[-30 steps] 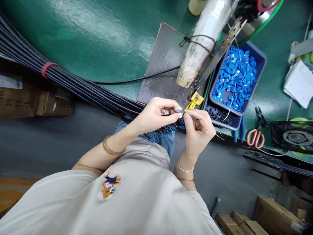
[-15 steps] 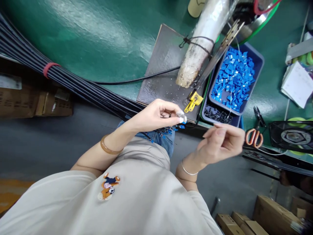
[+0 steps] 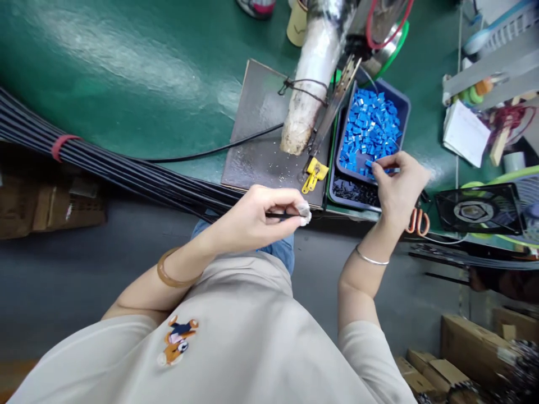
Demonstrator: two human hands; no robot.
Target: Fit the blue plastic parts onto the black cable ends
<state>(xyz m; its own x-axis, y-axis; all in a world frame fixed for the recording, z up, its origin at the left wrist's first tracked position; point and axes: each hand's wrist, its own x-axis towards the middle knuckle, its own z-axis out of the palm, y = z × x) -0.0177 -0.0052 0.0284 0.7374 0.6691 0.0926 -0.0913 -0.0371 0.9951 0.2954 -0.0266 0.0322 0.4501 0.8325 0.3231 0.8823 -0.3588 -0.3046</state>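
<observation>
My left hand [image 3: 269, 216] is closed on a thin black cable [image 3: 280, 216], with white coverings on its thumb and fingertip. The cable runs across the fingers toward the fingertips. Over the front of a grey bin [image 3: 405, 115] filled with small blue plastic connectors [image 3: 370, 132], my right hand [image 3: 398, 182] pinches with thumb and forefinger. A small blue connector [image 3: 369, 164] shows at those fingertips. Below that bin's front edge, a second container holds small black pieces [image 3: 353, 192].
A long bundle of black cables [image 3: 126, 171] with a red tie [image 3: 63, 147] comes in from the left. Past my left hand, a wrapped white tube [image 3: 309, 84] and a yellow clip-like tool [image 3: 315, 175] stand over a dark board [image 3: 256, 129]. Orange-handled scissors [image 3: 418, 221] and a fan [image 3: 480, 210] are at right.
My right hand has moved up from in front of the table edge to the bin of blue connectors. A black cable now shows in my left hand. The view has shifted right.
</observation>
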